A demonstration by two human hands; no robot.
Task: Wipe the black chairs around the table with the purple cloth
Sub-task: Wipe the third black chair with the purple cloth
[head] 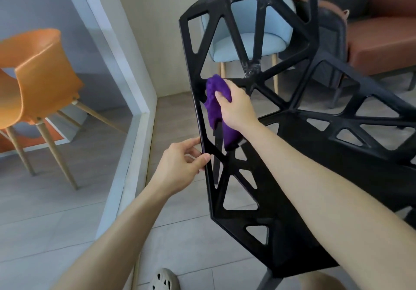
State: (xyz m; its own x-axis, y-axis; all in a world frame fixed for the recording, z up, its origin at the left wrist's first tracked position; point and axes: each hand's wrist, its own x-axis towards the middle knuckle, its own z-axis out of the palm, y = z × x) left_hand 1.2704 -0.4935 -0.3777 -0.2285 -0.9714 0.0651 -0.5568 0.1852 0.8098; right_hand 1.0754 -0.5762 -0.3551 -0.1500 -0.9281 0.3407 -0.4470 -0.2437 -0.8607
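Beside the glass partition [117, 68] our left hand [180, 168] pinches the black chair [290, 154] frame's edge to steady it while our right hand [236, 107] presses the bunched purple cloth [216, 100] against a strut

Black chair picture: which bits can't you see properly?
All in the head view:
black chair: legs mostly hidden beneath its seat and cut by the bottom edge.
purple cloth: partly covered by the right hand.
blue chair: broken up by the black chair's bars.
orange chair: cut by the left edge.
shoe: cut by the bottom edge.
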